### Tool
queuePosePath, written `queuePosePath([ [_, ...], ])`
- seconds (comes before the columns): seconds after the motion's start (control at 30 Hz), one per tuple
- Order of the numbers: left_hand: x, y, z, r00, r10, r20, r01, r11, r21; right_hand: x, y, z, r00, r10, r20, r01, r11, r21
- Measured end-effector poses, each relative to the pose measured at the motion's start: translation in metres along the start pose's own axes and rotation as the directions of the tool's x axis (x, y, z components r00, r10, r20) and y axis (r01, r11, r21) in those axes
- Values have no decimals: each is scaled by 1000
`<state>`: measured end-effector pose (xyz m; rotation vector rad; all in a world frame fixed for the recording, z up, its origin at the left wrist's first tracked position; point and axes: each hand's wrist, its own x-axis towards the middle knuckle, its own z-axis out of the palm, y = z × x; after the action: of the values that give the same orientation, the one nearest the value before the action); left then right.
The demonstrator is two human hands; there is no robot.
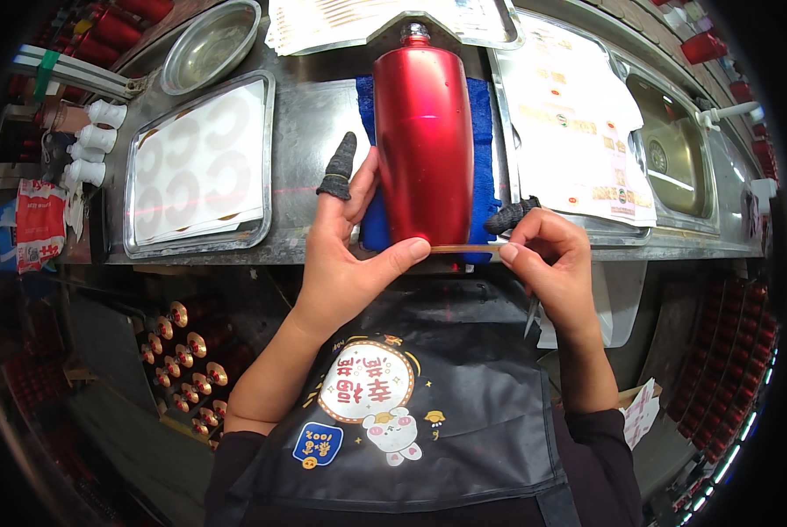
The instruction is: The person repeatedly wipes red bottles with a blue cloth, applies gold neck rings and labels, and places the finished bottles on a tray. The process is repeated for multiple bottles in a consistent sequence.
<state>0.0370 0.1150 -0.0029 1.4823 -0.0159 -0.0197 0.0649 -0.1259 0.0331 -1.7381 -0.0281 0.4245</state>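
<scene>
A glossy red bottle [424, 140] with a bare threaded neck lies on a blue cloth [481, 176], its base toward me. My left hand [349, 237] steadies the bottle's left side, with the thumb at the base on the end of a thin gold strip [463, 249]. The index finger, in a black finger cot [338, 165], points away from me. My right hand [551, 255] pinches the strip's other end, stretched out to the right; its index finger also wears a black cot [511, 215]. A pointed metal tool [531, 316] sticks out below the right palm, mostly hidden.
Left, a metal tray [269, 158] holds sheets with pale curved shapes; a metal bowl [209, 48] stands behind it. Right, printed decal sheets [578, 123] lie on another tray beside a sink [674, 167]. White thread spools [95, 138] stand far left. Gold-coloured caps [183, 356] sit below the bench.
</scene>
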Motion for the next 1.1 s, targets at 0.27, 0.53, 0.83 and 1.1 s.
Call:
queuePosePath([
  [0.27,-1,-5,-13,994,-105,17,104,929,-355,3,4,3,1000,2,12,-2,1000,7],
  [0.53,-3,-7,-3,1000,-4,16,6,989,-150,0,2,2,1000,-13,10,13,1000,-15],
  [0.83,-2,-1,-2,1000,-12,11,13,998,-67,0,3,1,1000,7,8,-7,1000,-10],
  [1.1,-9,-10,-5,997,-50,-61,32,963,-267,1,8,0,1000,4,14,-3,1000,-26],
])
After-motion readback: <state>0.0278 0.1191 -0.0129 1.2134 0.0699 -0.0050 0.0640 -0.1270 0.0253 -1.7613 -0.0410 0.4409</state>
